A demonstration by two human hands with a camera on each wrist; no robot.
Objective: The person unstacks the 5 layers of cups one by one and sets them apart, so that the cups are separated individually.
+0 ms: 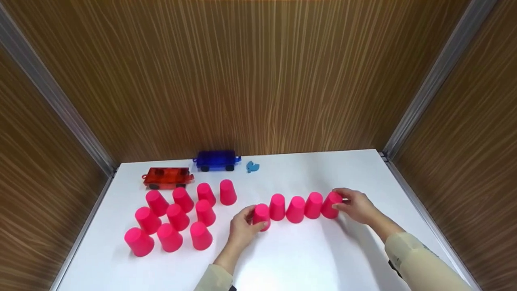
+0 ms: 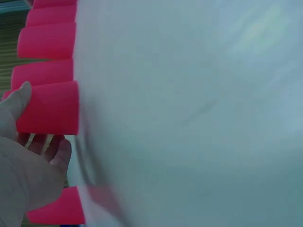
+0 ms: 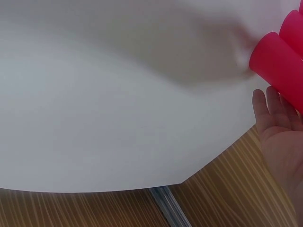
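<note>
Head view alone shows both hands' fingers grasping the cup row (image 1: 297, 208) ends.

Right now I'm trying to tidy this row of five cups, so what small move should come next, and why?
Probably nudge the left end cup away from you with the left hand. It sits nearer than its neighbour, so the row bends. The right hand steadies the right end cup.
</note>
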